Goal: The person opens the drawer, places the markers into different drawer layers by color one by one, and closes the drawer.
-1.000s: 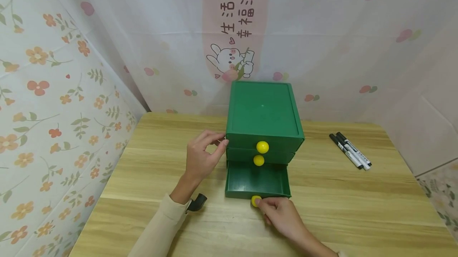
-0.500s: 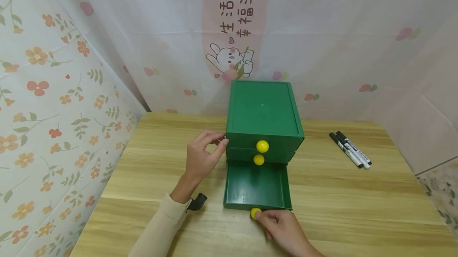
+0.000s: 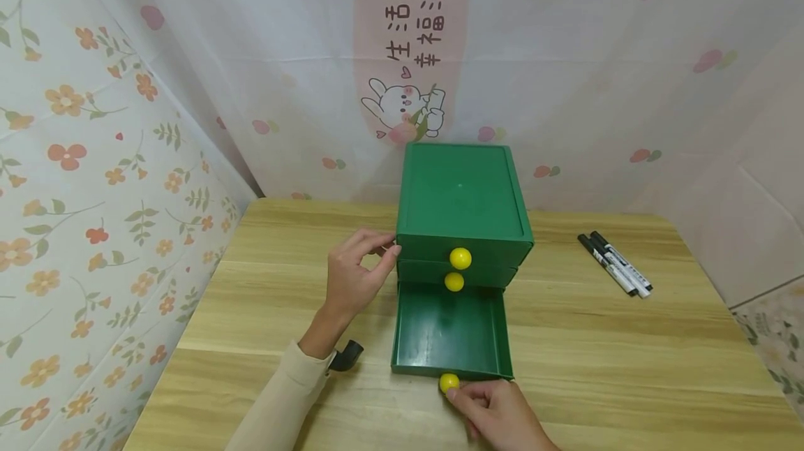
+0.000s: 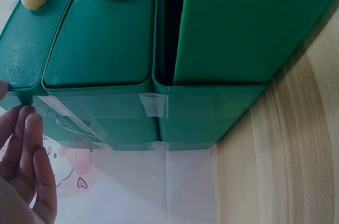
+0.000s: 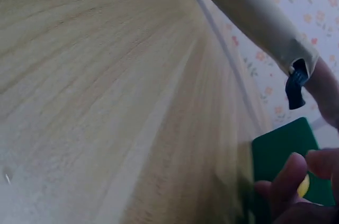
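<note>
A small green cabinet (image 3: 463, 189) has three drawers with round yellow knobs. Its bottom drawer (image 3: 447, 332) stands pulled out, with nothing visible inside. At the drawer's front, my right hand (image 3: 502, 415) pinches the lowest yellow drawer knob (image 3: 449, 382); in the right wrist view the fingers partly cover the knob (image 5: 303, 186). My left hand (image 3: 356, 275) touches the cabinet's left front corner near the top. In the left wrist view, the left hand's fingers (image 4: 33, 134) lie loosely bent beside the cabinet's side. The upper drawers are closed.
Two black-and-white markers (image 3: 615, 264) lie side by side on the wooden table (image 3: 565, 360), right of the cabinet. A patterned curtain (image 3: 301, 88) hangs behind, and a floral cloth (image 3: 100, 227) covers the left side. Clear tape (image 4: 153, 105) runs along the cabinet's side.
The bottom drawer has slid further out toward me, with my right hand on its knob, slowing in the last half second. My left hand stays at the cabinet's corner.
</note>
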Demonstrator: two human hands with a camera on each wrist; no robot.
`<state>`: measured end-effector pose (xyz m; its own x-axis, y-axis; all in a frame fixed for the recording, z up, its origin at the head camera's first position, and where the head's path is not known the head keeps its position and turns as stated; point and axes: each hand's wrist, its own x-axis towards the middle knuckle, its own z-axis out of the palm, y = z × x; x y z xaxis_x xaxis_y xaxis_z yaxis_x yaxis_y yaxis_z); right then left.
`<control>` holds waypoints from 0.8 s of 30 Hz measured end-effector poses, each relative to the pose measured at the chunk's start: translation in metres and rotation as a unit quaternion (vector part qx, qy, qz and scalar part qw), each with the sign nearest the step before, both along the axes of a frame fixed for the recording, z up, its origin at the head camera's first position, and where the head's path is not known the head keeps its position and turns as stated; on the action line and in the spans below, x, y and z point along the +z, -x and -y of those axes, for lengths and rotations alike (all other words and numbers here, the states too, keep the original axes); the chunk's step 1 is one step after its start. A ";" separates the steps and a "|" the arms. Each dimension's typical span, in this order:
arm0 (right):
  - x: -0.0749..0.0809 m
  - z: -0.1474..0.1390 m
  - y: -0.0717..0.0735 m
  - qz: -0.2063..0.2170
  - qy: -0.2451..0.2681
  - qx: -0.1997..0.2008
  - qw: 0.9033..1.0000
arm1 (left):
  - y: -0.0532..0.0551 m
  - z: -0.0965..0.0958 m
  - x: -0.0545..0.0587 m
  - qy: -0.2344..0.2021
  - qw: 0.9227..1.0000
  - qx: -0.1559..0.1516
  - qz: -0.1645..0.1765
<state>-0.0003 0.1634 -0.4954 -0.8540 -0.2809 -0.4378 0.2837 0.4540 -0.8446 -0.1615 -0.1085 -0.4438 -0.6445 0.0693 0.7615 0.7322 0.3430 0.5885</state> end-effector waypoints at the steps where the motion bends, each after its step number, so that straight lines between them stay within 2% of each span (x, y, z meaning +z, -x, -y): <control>1: 0.002 -0.001 0.000 0.002 -0.001 0.007 1.000 | 0.000 0.000 0.000 0.000 1.000 0.000 0.000; 3: 0.008 -0.003 -0.001 -0.002 -0.005 0.022 1.000 | 0.000 0.000 0.000 0.001 1.000 0.001 0.000; 6: 0.022 -0.005 0.000 -0.030 -0.014 0.046 0.998 | -0.001 -0.001 0.001 0.001 1.000 0.002 0.002; 9: 0.039 -0.009 0.003 -0.086 -0.025 0.050 0.995 | -0.001 -0.001 0.001 0.000 1.000 0.003 0.005; 12: 0.053 -0.014 0.009 -0.165 -0.042 0.025 0.985 | -0.001 0.000 0.001 -0.002 1.000 0.002 0.003; 14: 0.059 -0.019 0.015 -0.226 -0.052 -0.003 0.973 | -0.001 0.000 0.000 -0.002 1.000 0.001 -0.001; 18: 0.066 -0.036 0.031 -0.330 -0.083 -0.059 0.938 | -0.001 0.000 -0.001 -0.006 1.000 -0.003 -0.003; 20: 0.067 -0.047 0.041 -0.359 -0.108 -0.085 0.923 | -0.001 0.000 -0.001 -0.004 1.000 -0.003 -0.004; 24: 0.068 -0.074 0.062 -0.379 -0.154 -0.131 0.903 | -0.001 0.000 -0.001 0.000 1.000 0.000 -0.003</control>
